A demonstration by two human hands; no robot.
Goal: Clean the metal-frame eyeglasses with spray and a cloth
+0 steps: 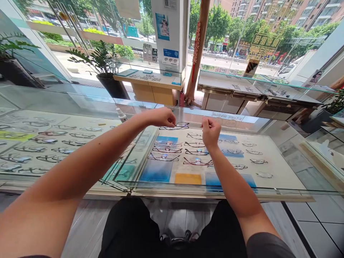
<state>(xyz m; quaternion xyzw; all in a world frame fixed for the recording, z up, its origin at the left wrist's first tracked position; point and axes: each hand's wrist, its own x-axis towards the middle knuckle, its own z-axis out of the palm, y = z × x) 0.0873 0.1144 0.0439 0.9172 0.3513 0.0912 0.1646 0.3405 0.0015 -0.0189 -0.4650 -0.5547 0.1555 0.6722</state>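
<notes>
My left hand is closed above the back part of a glass display case, its fingers pinched at a pair of thin dark-framed eyeglasses. The hand covers part of that frame. To its right, my right hand is raised with the fingers curled in and the thumb pressed against them. Whatever may be in that pinch is too small or hidden to make out. Below both hands, inside the case, rows of folded eyeglasses lie on a white surface with blue cards and a yellow card.
The glass case spans the view before my knees. More eyeglasses fill its left section. A white spray bottle stands behind my left forearm. Beyond are a potted plant, a wooden post and further display counters by the windows.
</notes>
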